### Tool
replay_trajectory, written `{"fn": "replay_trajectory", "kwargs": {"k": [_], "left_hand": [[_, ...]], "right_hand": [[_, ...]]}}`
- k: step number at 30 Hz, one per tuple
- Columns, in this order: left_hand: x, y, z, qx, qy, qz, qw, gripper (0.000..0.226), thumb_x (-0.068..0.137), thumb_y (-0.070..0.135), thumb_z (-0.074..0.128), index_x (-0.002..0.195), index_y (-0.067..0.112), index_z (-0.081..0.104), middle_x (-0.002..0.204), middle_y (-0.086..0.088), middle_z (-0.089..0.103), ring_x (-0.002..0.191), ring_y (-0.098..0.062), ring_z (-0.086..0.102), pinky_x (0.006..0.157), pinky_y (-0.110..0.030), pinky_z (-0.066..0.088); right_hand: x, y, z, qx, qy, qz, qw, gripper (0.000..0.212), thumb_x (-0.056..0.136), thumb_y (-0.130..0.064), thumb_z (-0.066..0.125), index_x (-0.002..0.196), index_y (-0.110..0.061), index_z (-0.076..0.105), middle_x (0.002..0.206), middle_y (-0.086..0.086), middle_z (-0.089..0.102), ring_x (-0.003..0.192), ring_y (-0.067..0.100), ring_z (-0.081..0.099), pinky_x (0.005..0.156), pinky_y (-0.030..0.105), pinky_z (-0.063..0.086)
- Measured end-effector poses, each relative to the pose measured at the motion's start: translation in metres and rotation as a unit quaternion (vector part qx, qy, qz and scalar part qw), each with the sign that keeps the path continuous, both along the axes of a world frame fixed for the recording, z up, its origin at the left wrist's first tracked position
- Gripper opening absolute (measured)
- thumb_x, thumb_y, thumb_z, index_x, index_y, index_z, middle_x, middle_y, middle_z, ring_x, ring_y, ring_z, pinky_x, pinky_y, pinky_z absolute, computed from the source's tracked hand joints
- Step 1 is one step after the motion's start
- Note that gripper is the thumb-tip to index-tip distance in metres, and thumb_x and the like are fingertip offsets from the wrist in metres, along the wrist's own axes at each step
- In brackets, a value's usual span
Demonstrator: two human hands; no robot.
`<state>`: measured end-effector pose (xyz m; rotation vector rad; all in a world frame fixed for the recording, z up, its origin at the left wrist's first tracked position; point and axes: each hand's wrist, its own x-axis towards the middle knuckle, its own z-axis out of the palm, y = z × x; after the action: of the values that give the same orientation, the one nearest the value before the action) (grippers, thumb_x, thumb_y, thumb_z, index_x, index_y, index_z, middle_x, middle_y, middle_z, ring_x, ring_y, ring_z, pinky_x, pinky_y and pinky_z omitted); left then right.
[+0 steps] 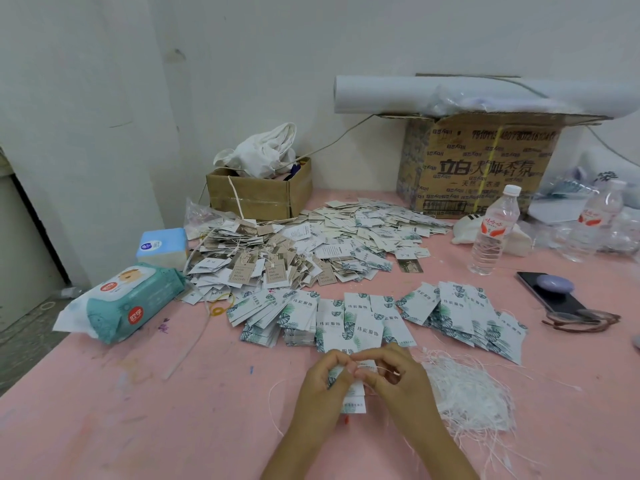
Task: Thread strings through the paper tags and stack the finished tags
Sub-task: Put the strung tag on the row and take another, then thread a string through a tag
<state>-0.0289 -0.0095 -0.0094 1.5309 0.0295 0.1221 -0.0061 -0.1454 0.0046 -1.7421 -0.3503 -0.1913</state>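
Closest in, both hands meet over the near edge of the pink table [156, 417]. The left hand [323, 379] has its fingers curled and pinches a white tag [355, 393] with a green leaf print, held just above the tabletop. The right hand [391, 372] touches the left at the fingertips, with thumb and forefinger pressed together on a thin white string [382, 368] at the top end of that tag. Whether the string is through the hole cannot be told.

Just right of the right hand lies a loose bundle of white strings [467, 393], its ends straggling over the table. Just beyond the hands a fanned row of leaf-print tags [301, 317] spreads to the left, and a second overlapping stack [467, 313] lies to the right.

Further left sit a teal pack of wipes [128, 303] and, behind it, a blue tissue pack [162, 245], with a yellow rubber band [218, 310] between the wipes and the tags. To the right a dark phone [550, 296] lies flat.

Behind the rows is a wide heap of tags [363, 233], with brown ones [263, 268] mixed in on its left side. A water bottle [493, 230] stands upright to the right of the heap.

Against the wall stand a small open cardboard box [259, 199] with white cloth in it and a large printed carton [485, 164], with a roll of white paper [398, 95] lying across its top
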Motion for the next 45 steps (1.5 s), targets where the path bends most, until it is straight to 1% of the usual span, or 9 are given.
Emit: {"fn": "replay_trajectory", "kwargs": {"k": [6,8,12,14,17,22,31,37,45], "left_hand": [[0.0,0.001,-0.002,0.002,-0.011,-0.01,1.0,0.017,0.096,0.012,0.057,0.08,0.015,0.062,0.073,0.003,0.065,0.067,-0.011,0.061,0.059,-0.023,0.049],[0.0,0.0,-0.003,-0.013,-0.015,-0.015,1.0,0.016,0.097,0.007,0.055,0.097,0.019,0.066,0.086,0.004,0.072,0.074,-0.012,0.067,0.062,-0.025,0.053],[0.0,-0.001,-0.007,-0.066,-0.022,-0.048,0.996,0.076,0.095,-0.003,0.053,0.141,0.053,0.031,0.127,0.023,0.062,0.109,-0.008,0.066,0.086,-0.033,0.056],[0.0,-0.002,-0.008,-0.064,-0.014,-0.053,0.996,0.079,0.095,-0.004,0.053,0.139,0.055,0.025,0.127,0.025,0.061,0.11,-0.006,0.065,0.082,-0.026,0.056],[0.001,-0.002,-0.01,-0.042,-0.004,-0.061,0.997,0.05,0.095,0.003,0.054,0.124,0.044,0.052,0.122,0.006,0.068,0.105,-0.016,0.068,0.083,-0.033,0.056],[-0.002,-0.005,-0.008,-0.063,-0.002,-0.07,0.996,0.034,0.099,0.007,0.052,0.119,0.033,0.059,0.111,-0.002,0.072,0.089,-0.02,0.07,0.071,-0.034,0.058],[-0.004,-0.003,-0.004,-0.049,-0.013,-0.088,0.995,0.03,0.099,0.012,0.053,0.124,0.029,0.059,0.104,-0.001,0.074,0.08,-0.021,0.073,0.067,-0.028,0.056],[-0.003,-0.004,-0.006,-0.077,-0.001,-0.097,0.992,0.039,0.1,0.008,0.049,0.116,0.041,0.063,0.101,-0.004,0.073,0.076,-0.022,0.069,0.07,-0.034,0.057],[-0.005,-0.008,-0.006,-0.071,-0.029,-0.093,0.993,0.036,0.098,0.014,0.052,0.128,0.031,0.06,0.113,-0.007,0.068,0.09,-0.021,0.068,0.075,-0.035,0.056]], "right_hand": [[0.004,-0.003,-0.004,-0.009,-0.012,-0.043,0.999,0.023,0.069,-0.011,0.082,0.067,-0.032,0.074,0.073,-0.004,0.059,0.064,0.007,0.048,0.059,0.014,0.036],[0.004,-0.004,-0.005,0.004,-0.022,-0.071,0.997,0.023,0.074,-0.01,0.079,0.07,-0.032,0.072,0.077,-0.005,0.059,0.063,0.008,0.049,0.058,0.016,0.039],[0.005,-0.008,-0.006,0.011,-0.049,-0.126,0.991,0.021,0.081,-0.014,0.072,0.079,-0.034,0.067,0.097,-0.018,0.067,0.05,0.006,0.035,0.052,0.013,0.036],[0.005,-0.008,-0.009,0.0,-0.04,-0.115,0.993,0.02,0.085,-0.016,0.068,0.081,-0.035,0.065,0.109,-0.024,0.067,0.046,0.01,0.037,0.049,0.014,0.037],[0.005,-0.005,-0.011,-0.025,-0.035,-0.098,0.994,0.021,0.087,-0.018,0.066,0.083,-0.038,0.063,0.106,-0.019,0.069,0.051,0.027,0.052,0.049,0.019,0.045],[0.002,-0.007,-0.009,-0.073,-0.084,-0.116,0.987,0.023,0.086,-0.018,0.068,0.087,-0.041,0.063,0.077,-0.022,0.064,0.047,0.005,0.038,0.048,0.007,0.032],[-0.005,-0.004,-0.003,-0.113,-0.154,-0.123,0.974,0.028,0.082,-0.012,0.071,0.086,-0.039,0.063,0.11,-0.024,0.063,0.064,-0.009,0.05,0.056,0.006,0.035],[-0.005,-0.003,-0.007,-0.108,-0.127,-0.112,0.98,0.032,0.082,-0.006,0.072,0.087,-0.037,0.065,0.095,-0.027,0.066,0.053,0.002,0.044,0.053,0.009,0.035],[-0.005,-0.002,-0.008,-0.105,-0.186,-0.175,0.961,0.022,0.08,-0.006,0.073,0.087,-0.027,0.072,0.104,-0.018,0.061,0.074,-0.008,0.053,0.059,0.002,0.035]]}}
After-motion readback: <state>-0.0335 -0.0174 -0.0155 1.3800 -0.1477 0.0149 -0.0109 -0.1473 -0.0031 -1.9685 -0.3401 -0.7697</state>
